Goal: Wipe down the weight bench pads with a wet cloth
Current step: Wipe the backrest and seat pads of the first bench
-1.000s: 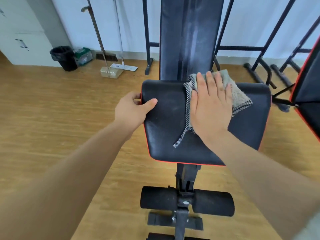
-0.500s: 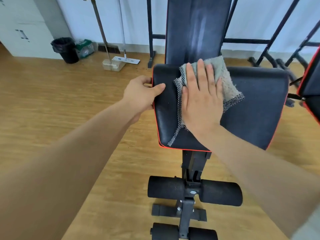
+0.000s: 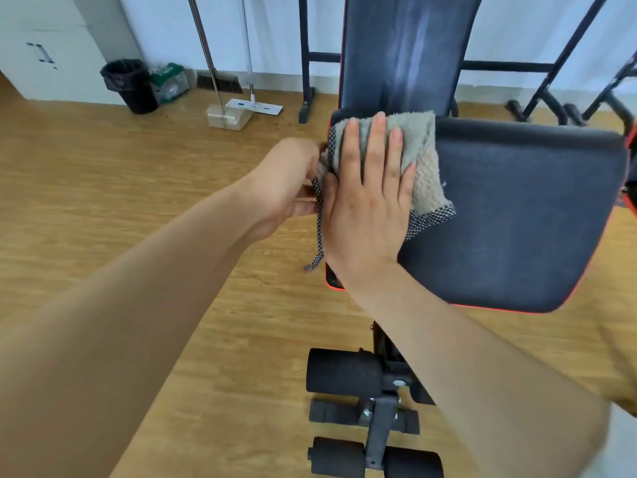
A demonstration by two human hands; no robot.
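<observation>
The black seat pad [image 3: 510, 215] with red piping fills the middle right, and the upright back pad [image 3: 403, 50] rises behind it, streaked down its middle. A grey fluffy cloth [image 3: 418, 150] with a checkered border lies over the seat pad's left edge. My right hand [image 3: 370, 198] presses flat on the cloth, fingers spread. My left hand [image 3: 289, 184] is at the pad's left side, fingers curled against the cloth's hanging edge; the pad edge there is hidden by both hands.
Foam leg rollers [image 3: 344, 370] and the bench frame stand below the seat. At the back left are a black bin [image 3: 131, 86], a broom and dustpan [image 3: 227, 115] and a flat mop [image 3: 255, 106]. Black rack frames [image 3: 551, 67] stand behind; wooden floor lies to the left.
My right hand has slid the cloth leftward across the seat pad to its left edge. My left hand has shifted from gripping the pad corner to touching the cloth's edge.
</observation>
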